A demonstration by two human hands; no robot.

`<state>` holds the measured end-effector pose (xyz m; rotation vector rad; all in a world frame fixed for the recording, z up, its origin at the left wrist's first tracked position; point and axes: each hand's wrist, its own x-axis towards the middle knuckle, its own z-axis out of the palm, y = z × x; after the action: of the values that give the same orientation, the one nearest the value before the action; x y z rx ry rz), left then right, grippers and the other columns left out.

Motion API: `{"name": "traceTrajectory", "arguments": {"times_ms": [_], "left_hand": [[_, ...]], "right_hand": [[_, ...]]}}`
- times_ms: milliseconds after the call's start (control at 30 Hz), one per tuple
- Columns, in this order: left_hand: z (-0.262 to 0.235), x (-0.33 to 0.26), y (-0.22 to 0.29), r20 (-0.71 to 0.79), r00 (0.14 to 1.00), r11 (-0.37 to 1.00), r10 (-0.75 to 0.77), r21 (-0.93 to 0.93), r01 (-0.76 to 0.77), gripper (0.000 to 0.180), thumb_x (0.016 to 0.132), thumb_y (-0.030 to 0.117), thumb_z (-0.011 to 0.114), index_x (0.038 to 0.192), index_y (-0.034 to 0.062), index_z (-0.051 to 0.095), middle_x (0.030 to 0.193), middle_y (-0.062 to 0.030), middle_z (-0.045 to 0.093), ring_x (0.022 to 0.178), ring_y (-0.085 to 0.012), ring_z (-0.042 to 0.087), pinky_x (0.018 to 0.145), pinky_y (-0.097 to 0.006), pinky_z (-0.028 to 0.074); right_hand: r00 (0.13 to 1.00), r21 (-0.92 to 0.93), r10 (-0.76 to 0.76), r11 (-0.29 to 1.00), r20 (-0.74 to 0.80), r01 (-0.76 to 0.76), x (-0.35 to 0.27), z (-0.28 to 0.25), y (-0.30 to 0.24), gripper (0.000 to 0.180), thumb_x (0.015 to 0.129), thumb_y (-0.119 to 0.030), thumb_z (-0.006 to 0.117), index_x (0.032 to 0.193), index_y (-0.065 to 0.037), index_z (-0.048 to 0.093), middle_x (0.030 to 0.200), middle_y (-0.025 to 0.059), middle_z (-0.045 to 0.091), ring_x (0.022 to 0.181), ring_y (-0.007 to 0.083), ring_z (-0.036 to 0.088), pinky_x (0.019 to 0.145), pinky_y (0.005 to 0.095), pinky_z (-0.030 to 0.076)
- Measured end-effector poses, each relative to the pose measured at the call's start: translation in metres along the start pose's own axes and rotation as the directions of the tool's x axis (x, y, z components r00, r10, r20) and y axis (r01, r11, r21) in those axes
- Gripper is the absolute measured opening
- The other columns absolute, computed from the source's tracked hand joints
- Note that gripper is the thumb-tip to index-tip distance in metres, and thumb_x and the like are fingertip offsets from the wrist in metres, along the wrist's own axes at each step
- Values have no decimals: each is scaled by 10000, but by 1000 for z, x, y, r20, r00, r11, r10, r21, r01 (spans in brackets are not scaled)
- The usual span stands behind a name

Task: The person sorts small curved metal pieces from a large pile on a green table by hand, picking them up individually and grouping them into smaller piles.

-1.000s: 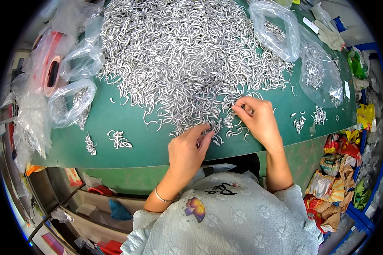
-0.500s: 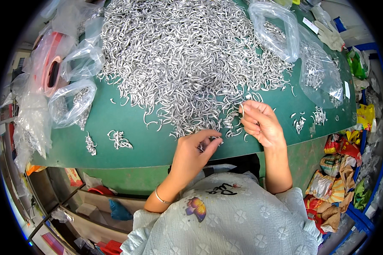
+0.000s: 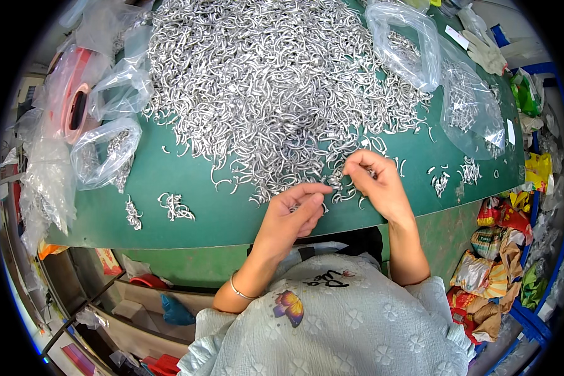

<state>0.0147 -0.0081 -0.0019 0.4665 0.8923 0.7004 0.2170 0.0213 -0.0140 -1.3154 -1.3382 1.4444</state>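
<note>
A big heap of small curved silver metal pieces (image 3: 263,81) spreads over the green table (image 3: 232,222). At the heap's near edge, my left hand (image 3: 288,219) is curled, with a bit of metal showing between thumb and fingers. Just right of it, my right hand (image 3: 385,188) is closed, thumb and forefinger pinched together by the loose pieces. Silver metal glints inside its bent fingers; how many pieces each hand holds is hidden.
Small separate clusters of metal parts (image 3: 177,207) lie left and right on the table. Clear plastic bags (image 3: 106,153) with parts stand at both sides, near a red tape dispenser (image 3: 75,106). Blue shelving (image 3: 536,323) with bagged goods stands at the right.
My right hand has shifted slightly left and turned, its fingertips lower; the curved piece between them no longer shows clearly. My left hand has moved a little right, fingers reaching toward the right hand.
</note>
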Motion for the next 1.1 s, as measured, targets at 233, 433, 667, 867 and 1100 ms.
{"name": "traceTrajectory", "arguments": {"times_ms": [233, 433, 667, 867, 1100], "left_hand": [[-2, 1, -6, 27, 1000, 998, -4, -63, 6, 230, 971, 150, 608, 1162, 26, 639, 690, 28, 515, 562, -21, 375, 465, -198, 286], [8, 26, 11, 99, 744, 143, 661, 957, -254, 169, 876, 123, 682, 1028, 49, 696, 684, -64, 644, 561, -181, 587, 519, -323, 453], [19, 72, 25, 213, 768, -206, 604, 973, -107, 125, 862, 159, 683, 944, 70, 650, 757, -134, 680, 645, -323, 657, 554, -422, 498], [11, 70, 22, 187, 696, -82, 693, 980, -182, 155, 870, 158, 691, 991, 70, 652, 640, -104, 637, 537, -275, 612, 505, -375, 471], [11, 33, 23, 35, 995, 908, 94, 407, -100, 256, 999, 213, 573, 1099, -8, 652, 654, 50, 488, 527, -17, 356, 451, -184, 248]], "right_hand": [[952, -640, -134, 765, -276, -78, 15, 8, -13, 150, 843, -117, 726, 961, -40, 675, 668, 111, 636, 550, 219, 588, 530, 330, 449], [958, -694, -153, 717, -243, -62, 24, 9, -18, 220, 803, -143, 769, 961, -54, 644, 625, 120, 594, 568, 324, 596, 509, 417, 436], [954, -669, -163, 742, -253, -51, 10, -5, -13, 240, 790, -128, 770, 984, -78, 637, 633, 112, 600, 570, 311, 602, 519, 412, 441], [950, -743, -277, 665, -145, 80, 17, 0, -3, 141, 819, -107, 714, 936, -74, 642, 808, 131, 675, 688, 359, 641, 596, 451, 495], [957, -645, -127, 760, -260, -74, 4, -10, -13, 138, 796, -65, 722, 911, -76, 646, 682, 102, 617, 559, 271, 582, 525, 392, 435]]}}
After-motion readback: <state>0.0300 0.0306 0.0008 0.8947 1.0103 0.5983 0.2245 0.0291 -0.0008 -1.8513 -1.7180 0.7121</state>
